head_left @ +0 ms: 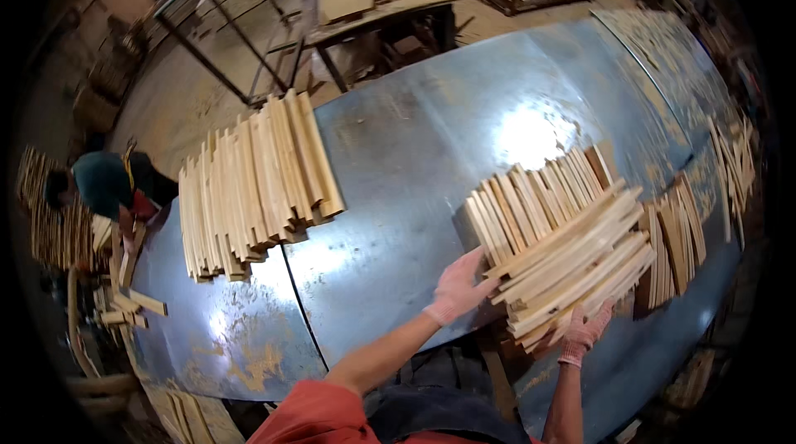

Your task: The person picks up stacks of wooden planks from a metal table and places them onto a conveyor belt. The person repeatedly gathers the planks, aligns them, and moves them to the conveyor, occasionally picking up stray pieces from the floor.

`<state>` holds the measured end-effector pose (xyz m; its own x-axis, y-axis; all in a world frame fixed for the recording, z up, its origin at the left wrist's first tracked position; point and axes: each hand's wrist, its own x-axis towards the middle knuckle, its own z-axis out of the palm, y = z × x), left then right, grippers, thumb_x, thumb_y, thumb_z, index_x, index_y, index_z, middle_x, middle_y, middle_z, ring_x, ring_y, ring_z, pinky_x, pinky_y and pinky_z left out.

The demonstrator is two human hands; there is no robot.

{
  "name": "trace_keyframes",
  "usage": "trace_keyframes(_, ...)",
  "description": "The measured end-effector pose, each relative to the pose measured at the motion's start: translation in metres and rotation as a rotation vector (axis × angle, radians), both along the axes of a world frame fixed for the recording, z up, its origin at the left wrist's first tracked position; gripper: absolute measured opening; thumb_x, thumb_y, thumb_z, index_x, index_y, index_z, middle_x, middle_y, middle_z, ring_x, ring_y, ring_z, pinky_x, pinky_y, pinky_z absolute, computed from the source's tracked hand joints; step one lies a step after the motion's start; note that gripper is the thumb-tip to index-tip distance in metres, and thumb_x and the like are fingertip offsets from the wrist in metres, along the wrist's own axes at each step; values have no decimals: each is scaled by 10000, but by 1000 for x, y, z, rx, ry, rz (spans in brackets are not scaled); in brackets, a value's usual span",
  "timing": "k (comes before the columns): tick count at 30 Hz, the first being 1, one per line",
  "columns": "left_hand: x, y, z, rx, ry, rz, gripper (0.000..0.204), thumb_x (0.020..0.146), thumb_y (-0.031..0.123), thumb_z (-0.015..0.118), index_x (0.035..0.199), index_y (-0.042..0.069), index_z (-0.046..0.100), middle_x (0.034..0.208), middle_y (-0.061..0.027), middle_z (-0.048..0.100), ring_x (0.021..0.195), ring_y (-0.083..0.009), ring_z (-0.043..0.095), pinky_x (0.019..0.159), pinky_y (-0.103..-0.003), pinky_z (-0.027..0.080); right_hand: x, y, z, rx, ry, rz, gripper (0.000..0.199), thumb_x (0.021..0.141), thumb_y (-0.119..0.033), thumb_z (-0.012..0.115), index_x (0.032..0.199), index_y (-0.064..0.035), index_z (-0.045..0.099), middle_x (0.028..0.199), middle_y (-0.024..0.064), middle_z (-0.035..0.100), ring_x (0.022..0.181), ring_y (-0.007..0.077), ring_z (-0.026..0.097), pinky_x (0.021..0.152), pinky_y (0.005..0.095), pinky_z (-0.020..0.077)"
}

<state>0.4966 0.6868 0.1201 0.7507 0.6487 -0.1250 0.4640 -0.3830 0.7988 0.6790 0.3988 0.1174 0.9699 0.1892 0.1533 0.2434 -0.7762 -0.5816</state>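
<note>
My left hand (460,285), in a pale pink glove, has its fingers stretched out and thumb apart beside the left ends of a layer of wooden slats (572,266). These slats lie slantwise on a second row of slats (535,203) standing beyond them on the metal table. My right hand (585,333), gloved alike, has its fingers bent over the near edge of the slanted layer. Its palm side is hidden against the wood.
The blue-grey metal table (390,170) bears a wide stack of slats (257,187) at left and a smaller stack (676,237) at right. A co-worker (108,183) bends over wood at the far left. Behind stands a wooden workbench (348,0).
</note>
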Motion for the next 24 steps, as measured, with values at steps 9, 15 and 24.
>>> trace_keyframes(9,-334,76,-85,-383,51,961,340,945,278,780,1106,-12,706,991,-132,673,915,-244,602,877,-423,513,-111,242,-43,100,506,705,806,960,-319,773,1597,71,469,1592,265,559,1459,407,549,1230,444,426)
trace_keyframes(15,-485,153,-143,-283,-163,1430,882,914,231,829,1640,-43,410,1403,-145,607,1207,-258,596,1044,-362,482,-228,426,-60,-378,611,964,852,982,-509,710,1604,27,482,1575,280,577,1479,424,531,1211,468,439)
trace_keyframes(24,-532,250,-150,-192,-368,1678,768,858,212,924,1472,-49,543,1348,-160,661,1209,-281,638,1076,-416,506,-286,591,-137,-353,351,979,843,1045,-563,612,1623,28,447,1495,309,606,1374,471,585,1180,496,456)
